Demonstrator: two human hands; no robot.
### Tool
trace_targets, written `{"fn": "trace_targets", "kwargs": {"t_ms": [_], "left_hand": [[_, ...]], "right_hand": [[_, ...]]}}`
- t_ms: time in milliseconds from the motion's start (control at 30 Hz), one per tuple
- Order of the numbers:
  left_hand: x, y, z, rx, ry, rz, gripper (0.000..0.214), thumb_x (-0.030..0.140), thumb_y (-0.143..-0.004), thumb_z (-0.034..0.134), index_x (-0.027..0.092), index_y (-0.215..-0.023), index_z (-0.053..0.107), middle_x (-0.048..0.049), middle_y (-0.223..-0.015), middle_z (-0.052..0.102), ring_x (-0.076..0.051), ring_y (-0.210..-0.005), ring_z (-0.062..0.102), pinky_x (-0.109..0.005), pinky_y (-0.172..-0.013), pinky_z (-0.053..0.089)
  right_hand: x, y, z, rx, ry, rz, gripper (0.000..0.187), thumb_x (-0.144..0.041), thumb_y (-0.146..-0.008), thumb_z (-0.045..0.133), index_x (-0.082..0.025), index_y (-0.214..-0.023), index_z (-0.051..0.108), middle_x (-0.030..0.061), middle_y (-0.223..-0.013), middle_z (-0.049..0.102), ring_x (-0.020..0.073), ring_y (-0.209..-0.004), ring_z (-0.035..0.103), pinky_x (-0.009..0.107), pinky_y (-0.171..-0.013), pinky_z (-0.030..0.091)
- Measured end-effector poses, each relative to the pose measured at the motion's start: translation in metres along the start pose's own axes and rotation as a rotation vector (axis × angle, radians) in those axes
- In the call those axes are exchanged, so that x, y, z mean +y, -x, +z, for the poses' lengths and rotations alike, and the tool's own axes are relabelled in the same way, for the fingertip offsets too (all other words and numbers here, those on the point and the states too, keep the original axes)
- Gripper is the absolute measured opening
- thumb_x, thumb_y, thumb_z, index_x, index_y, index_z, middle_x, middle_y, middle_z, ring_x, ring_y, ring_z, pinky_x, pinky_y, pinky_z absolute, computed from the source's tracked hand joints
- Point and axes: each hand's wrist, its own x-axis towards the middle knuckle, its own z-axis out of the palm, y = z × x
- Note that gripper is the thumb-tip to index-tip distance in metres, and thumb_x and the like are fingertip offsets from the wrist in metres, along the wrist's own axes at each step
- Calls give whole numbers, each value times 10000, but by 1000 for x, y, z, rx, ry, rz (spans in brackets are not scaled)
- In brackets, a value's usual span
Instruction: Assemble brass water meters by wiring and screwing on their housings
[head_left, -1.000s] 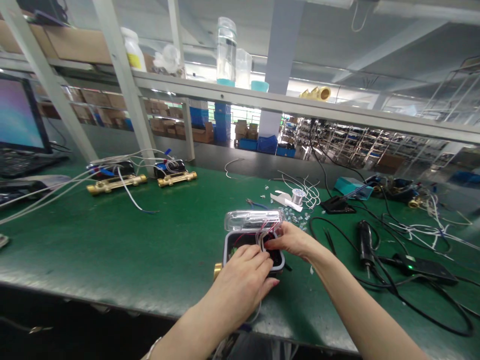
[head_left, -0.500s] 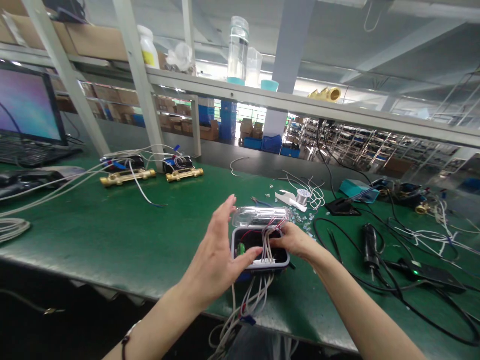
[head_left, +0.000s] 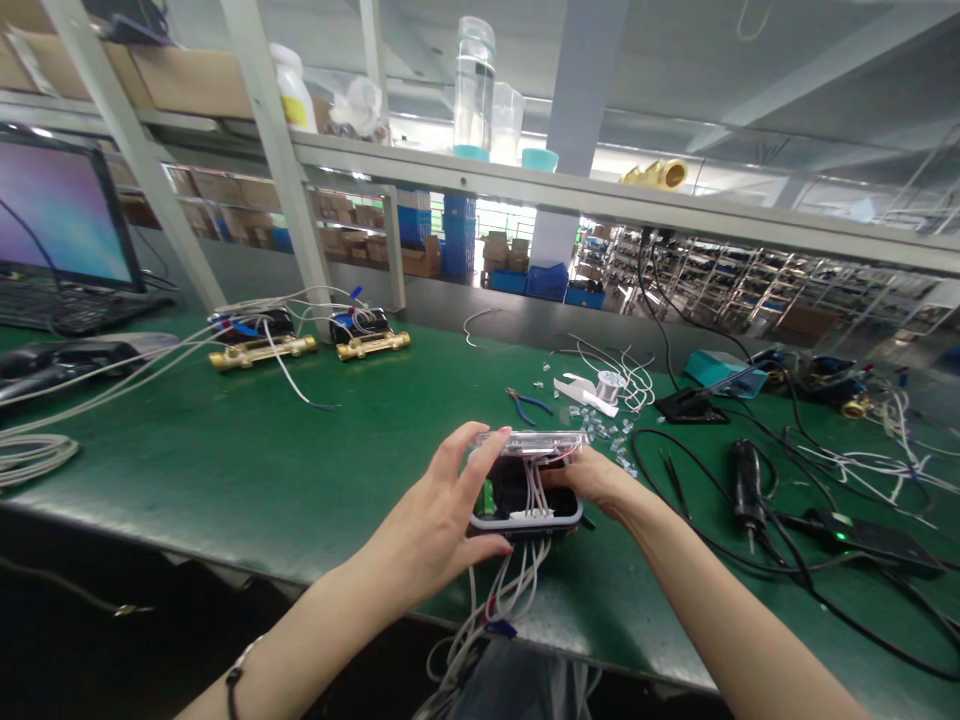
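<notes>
Green worktop (head_left: pixel 187 470), near front edge: left hand (head_left: pixel 424 525) pinching clear plastic lid (head_left: pixel 529 442) above black rectangular housing (head_left: pixel 525 525); right fingers (head_left: pixel 570 472) disappearing behind lid, grip unclear; white wires (head_left: pixel 499 600) dangling, lid not yet closed.

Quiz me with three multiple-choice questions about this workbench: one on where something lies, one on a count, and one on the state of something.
1. Where do the blue-handled needle-nose pliers lie?
A. On the high white shelf
B. On the green bench mat, beyond the hands
C. Inside a blue crate

2. How many wired brass pipe bodies lie on the mat to the left of the hands?
A. One
B. Three
C. Two

3. What state is the clear plastic lid of the black plastic box in?
A. Raised at the box's far edge, with the inside showing
B. Shut flat on the box
C. Lying apart on the mat

Answers:
1. B: the pliers rest on the mat just past the lid.
2. C: two sit side by side, trailing white wires.
3. A: the left hand has its fingers on the lid, the right hand is at the box, and wires show inside.
</notes>
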Motion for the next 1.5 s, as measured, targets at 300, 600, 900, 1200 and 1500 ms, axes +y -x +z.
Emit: {"fn": "trace_targets", "kwargs": {"t_ms": [300, 600, 900, 1200, 1500], "left_hand": [[2, 5, 2, 16, 6, 23, 974, 268, -750, 714, 341, -1458, 48, -122, -1429, 230, -318, -1332, 304, -529, -1087, 344], [1, 4, 2, 17, 11, 31, 948, 306, -759, 705, 313, -1458, 64, -125, -1426, 233, -306, -1336, 301, -507, -1104, 330], [3, 0, 1, 33, -6, 40, 936, 341, -739, 721, 269, -1447, 112, -128, -1403, 263, -288, -1337, 280, -476, -1123, 314], [1, -5, 0, -6, -65, 30, 1087, 317, -635, 808, 208, -1449, 96, -162, -1427, 231, -299, -1355, 257, -459, -1128, 310], [-6, -3, 6, 16, -301, 95, 1251, 344, -555, 850, 54, -1447, 22, -255, -1403, 314, -364, -1318, 329, -485, -1092, 364]], "right_hand": [[13, -8, -4, 74, 96, 3, 177, -264, -606, 736, -167, -744, 683, 12, -827, 699, 209, -845, 612, 437, -919, 450], [-8, 32, -13, 58, 86, -54, 482, -412, -760, 618, -154, -1162, 549, 105, -1143, 631, 236, -1081, 577, 438, -970, 431], [-4, 72, -8, 189, 1042, -513, 1225, -172, -595, 739, -147, -1463, -125, 179, -1542, 29, 294, -1424, 78, 480, -1142, 216], [9, 50, -8, 344, 1231, -782, 1018, -290, -697, 683, -41, -1440, 33, 269, -1388, 336, 330, -1325, 316, 509, -1067, 352], [10, 41, -15, 289, 1124, -819, 850, -209, -671, 670, -75, -1367, 201, 225, -1325, 422, 296, -1264, 408, 455, -1061, 385]]}}
